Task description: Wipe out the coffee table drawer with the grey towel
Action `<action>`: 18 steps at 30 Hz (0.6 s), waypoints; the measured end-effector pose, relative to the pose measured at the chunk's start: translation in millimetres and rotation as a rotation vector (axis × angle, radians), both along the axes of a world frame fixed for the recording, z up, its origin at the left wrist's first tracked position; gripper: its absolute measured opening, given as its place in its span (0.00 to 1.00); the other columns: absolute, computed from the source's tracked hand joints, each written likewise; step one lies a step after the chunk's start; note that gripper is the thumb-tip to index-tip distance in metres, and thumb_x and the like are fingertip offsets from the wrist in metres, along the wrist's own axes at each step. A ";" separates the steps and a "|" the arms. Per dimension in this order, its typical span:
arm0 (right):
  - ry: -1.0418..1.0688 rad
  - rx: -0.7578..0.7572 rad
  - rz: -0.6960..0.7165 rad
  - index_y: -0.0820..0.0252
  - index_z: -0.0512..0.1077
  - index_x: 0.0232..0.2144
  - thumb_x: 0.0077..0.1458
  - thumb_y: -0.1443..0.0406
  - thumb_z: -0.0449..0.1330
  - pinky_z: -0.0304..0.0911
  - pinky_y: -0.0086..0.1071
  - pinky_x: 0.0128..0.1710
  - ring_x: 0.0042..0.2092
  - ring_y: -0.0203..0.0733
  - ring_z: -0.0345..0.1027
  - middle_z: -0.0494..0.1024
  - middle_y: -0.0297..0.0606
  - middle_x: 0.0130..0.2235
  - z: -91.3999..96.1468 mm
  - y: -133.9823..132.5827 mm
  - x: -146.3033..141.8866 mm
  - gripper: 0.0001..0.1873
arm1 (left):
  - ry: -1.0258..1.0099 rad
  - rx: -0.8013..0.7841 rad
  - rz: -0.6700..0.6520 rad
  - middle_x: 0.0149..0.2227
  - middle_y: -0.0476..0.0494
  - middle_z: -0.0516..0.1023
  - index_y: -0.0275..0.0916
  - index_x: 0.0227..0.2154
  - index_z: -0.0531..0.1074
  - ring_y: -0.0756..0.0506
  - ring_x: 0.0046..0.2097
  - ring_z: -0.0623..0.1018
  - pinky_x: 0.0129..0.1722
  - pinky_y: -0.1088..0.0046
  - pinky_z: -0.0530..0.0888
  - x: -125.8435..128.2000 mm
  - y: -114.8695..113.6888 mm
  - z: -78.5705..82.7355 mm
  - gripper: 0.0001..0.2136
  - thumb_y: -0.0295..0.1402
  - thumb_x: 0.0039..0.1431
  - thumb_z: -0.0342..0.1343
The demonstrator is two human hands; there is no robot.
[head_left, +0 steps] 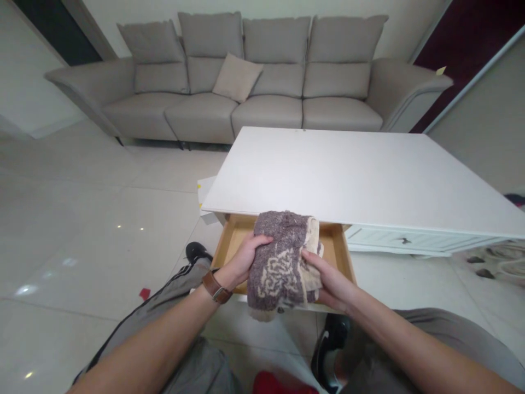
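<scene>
Held a folded towel [274, 273] over an open drawer [235, 232], at the near side of a white table [328, 175]. Gripped the towel's left side with the left hand [244, 260], thumb on top and fingers mostly hidden beneath; gripped the right, pale-edged side with the right hand [334, 282], thumb likewise on top. Clamped both on the cloth, apart from each other. Let the near edge reach past the drawer front. Could not tell from above whether touching the drawer's floor or rim.

Judged the step in hand as handling the towel as one folded bundle right at the drawer. Judged the next move to call for an even, level hold on both sides, to stop the loose layers at the right from sliding open.

Saw wooden floor in the drawer at the left and right of the towel, but could not make out anything under the cloth. Saw, farther right, a second drawer [381, 241] in the same table, pushed in, with a small dark handle [405, 241] on the front; could not tell the contents. Noted, at the far side, a grey sofa [268, 116] with a pale cushion [237, 77] leaning against the back.
</scene>
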State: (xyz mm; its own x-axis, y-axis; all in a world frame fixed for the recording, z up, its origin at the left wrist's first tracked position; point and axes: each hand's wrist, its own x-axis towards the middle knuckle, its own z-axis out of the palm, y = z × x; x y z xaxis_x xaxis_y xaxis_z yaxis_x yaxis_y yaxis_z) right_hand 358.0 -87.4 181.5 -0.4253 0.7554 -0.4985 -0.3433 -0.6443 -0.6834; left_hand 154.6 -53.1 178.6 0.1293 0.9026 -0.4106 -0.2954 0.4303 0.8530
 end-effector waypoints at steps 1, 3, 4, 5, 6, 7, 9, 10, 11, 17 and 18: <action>-0.011 -0.003 -0.047 0.57 0.75 0.52 0.49 0.49 0.70 0.73 0.50 0.52 0.50 0.56 0.78 0.83 0.46 0.47 -2.5 -2.6 -3.2 0.31 | 0.109 0.061 0.027 0.47 0.38 0.81 0.37 0.49 0.75 0.40 0.49 0.79 0.55 0.60 0.73 3.0 0.2 -2.9 0.21 0.36 0.51 0.64; -0.090 0.053 -0.158 0.56 0.75 0.52 0.49 0.51 0.71 0.72 0.50 0.53 0.49 0.55 0.78 0.83 0.45 0.48 -9.9 -3.1 -5.4 0.30 | 0.316 0.153 0.081 0.55 0.37 0.77 0.40 0.57 0.70 0.39 0.57 0.75 0.60 0.59 0.69 8.1 0.6 -8.0 0.28 0.37 0.53 0.65; -0.151 0.104 -0.200 0.56 0.75 0.51 0.49 0.52 0.71 0.72 0.50 0.53 0.49 0.55 0.78 0.83 0.44 0.48 -13.9 -1.8 -4.7 0.29 | 0.376 0.180 0.083 0.57 0.36 0.75 0.40 0.58 0.69 0.39 0.59 0.73 0.62 0.58 0.67 10.3 0.4 -9.9 0.29 0.37 0.53 0.65; -0.218 0.166 -0.225 0.56 0.76 0.50 0.49 0.52 0.71 0.71 0.49 0.55 0.50 0.55 0.78 0.83 0.43 0.48 -17.5 -0.1 -3.5 0.28 | 0.388 0.201 0.053 0.58 0.35 0.74 0.40 0.58 0.69 0.39 0.61 0.72 0.64 0.58 0.65 12.3 -0.5 -11.2 0.28 0.38 0.54 0.65; -0.280 0.232 -0.227 0.56 0.76 0.49 0.49 0.51 0.71 0.70 0.49 0.56 0.50 0.54 0.77 0.83 0.43 0.49 -20.3 1.4 -2.0 0.27 | 0.350 0.216 -0.001 0.58 0.34 0.74 0.40 0.57 0.71 0.38 0.62 0.71 0.65 0.57 0.64 14.3 -2.3 -11.6 0.26 0.38 0.56 0.64; -0.329 0.299 -0.205 0.55 0.77 0.48 0.50 0.51 0.71 0.69 0.49 0.57 0.51 0.54 0.76 0.83 0.42 0.49 -22.1 2.3 -0.7 0.26 | 0.274 0.227 -0.068 0.58 0.34 0.74 0.39 0.55 0.72 0.38 0.62 0.71 0.65 0.57 0.63 16.3 -5.1 -11.3 0.24 0.38 0.56 0.63; -0.377 0.425 -0.112 0.55 0.76 0.50 0.53 0.49 0.69 0.66 0.48 0.59 0.53 0.53 0.75 0.82 0.41 0.51 -22.9 2.0 0.7 0.26 | 0.089 0.211 -0.175 0.57 0.35 0.77 0.39 0.54 0.74 0.37 0.61 0.73 0.64 0.57 0.65 20.3 -13.0 -8.4 0.23 0.39 0.56 0.64; -0.388 0.483 -0.064 0.55 0.76 0.52 0.56 0.49 0.67 0.65 0.48 0.60 0.55 0.52 0.73 0.81 0.41 0.52 -22.5 1.0 0.8 0.26 | 0.013 0.184 -0.196 0.56 0.36 0.78 0.39 0.55 0.74 0.36 0.61 0.74 0.63 0.56 0.67 22.1 -17.7 -6.1 0.24 0.39 0.56 0.65; -0.402 0.540 -0.026 0.54 0.75 0.54 0.58 0.49 0.65 0.63 0.48 0.62 0.56 0.51 0.72 0.80 0.41 0.53 -22.1 -0.4 0.6 0.26 | -0.042 0.153 -0.197 0.56 0.36 0.78 0.40 0.56 0.73 0.36 0.60 0.74 0.61 0.56 0.69 23.8 -22.3 -3.8 0.25 0.40 0.55 0.66; -0.588 0.836 0.093 0.54 0.78 0.48 0.64 0.51 0.59 0.61 0.42 0.62 0.56 0.47 0.67 0.73 0.42 0.54 -23.2 -4.1 1.6 0.18 | -0.052 0.131 -0.113 0.57 0.38 0.79 0.41 0.56 0.75 0.38 0.59 0.76 0.64 0.57 0.68 30.4 -35.5 0.6 0.28 0.37 0.51 0.71; -0.596 0.875 0.142 0.55 0.79 0.42 0.65 0.52 0.59 0.61 0.41 0.61 0.55 0.46 0.67 0.72 0.42 0.53 -22.9 -3.9 1.9 0.16 | -0.040 0.126 -0.095 0.57 0.39 0.80 0.40 0.54 0.76 0.38 0.58 0.77 0.64 0.57 0.68 31.4 -35.3 -0.8 0.27 0.36 0.50 0.72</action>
